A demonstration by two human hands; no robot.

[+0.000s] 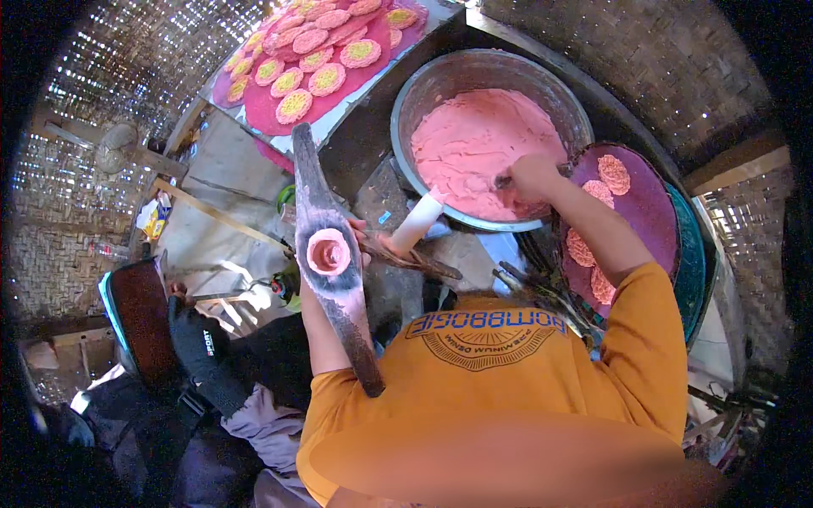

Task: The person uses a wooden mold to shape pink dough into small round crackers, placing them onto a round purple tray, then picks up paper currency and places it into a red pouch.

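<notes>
My left hand (362,242) grips a long dark wooden press (330,305) from behind, and most of its fingers are hidden. Pink dough (329,252) lines the round hole in the middle of the press. Beside that hand a white cylinder (416,223) leans up from a dark wooden bar (427,263), its top near the basin rim. My right hand (532,178) is curled down at the pink dough mass (479,143) in a large metal basin (402,130). A dark utensil (503,180), mostly covered by the fingers, shows at that hand.
Pink and yellow lacy dough rounds (327,79) cover a table at the back left. A purple round tray (641,209) with several pink rounds stands right of the basin. Firewood sticks (540,292) lie near my body. Another person's dark sleeve (200,349) is at the left.
</notes>
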